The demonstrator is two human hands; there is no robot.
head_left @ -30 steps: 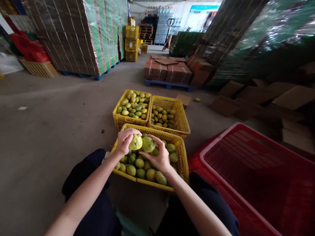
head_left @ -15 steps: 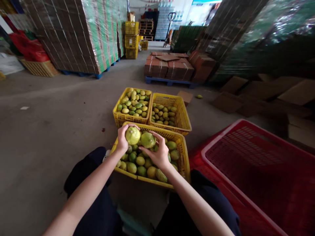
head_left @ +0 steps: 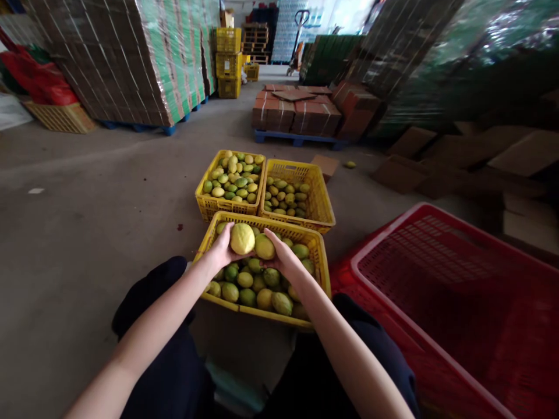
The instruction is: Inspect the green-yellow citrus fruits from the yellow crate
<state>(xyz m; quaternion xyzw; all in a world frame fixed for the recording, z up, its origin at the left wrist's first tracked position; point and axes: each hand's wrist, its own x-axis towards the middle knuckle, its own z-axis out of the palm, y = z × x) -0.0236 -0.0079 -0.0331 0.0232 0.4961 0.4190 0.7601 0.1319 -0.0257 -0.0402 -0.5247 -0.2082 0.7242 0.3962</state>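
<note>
My left hand [head_left: 223,247] is closed around a large pale yellow lemon [head_left: 242,239], with the fingers under and behind it. Right beside it, my right hand [head_left: 283,256] grips a yellow-green lemon [head_left: 264,247], thumb side up; its fingertips are partly hidden. Both hands are over the near yellow crate [head_left: 262,317], which holds many green and yellow lemons [head_left: 245,280]. Just beyond stand two more yellow crates: the left one [head_left: 227,208] is heaped with lemons, the right one [head_left: 321,201] only partly filled.
A large red crate [head_left: 393,233] stands at my right. Flattened cardboard [head_left: 524,157] lies beyond it, and a single lemon [head_left: 350,164] is on the floor. Farther back are boxes on a blue pallet [head_left: 301,140], a wrapped stack [head_left: 148,64] and stacked yellow crates [head_left: 229,65].
Both lemons have come closer together, the left one moving right. The fruit in my right hand looks yellower now; whether it is the same one, I cannot tell. The view has shifted slightly.
</note>
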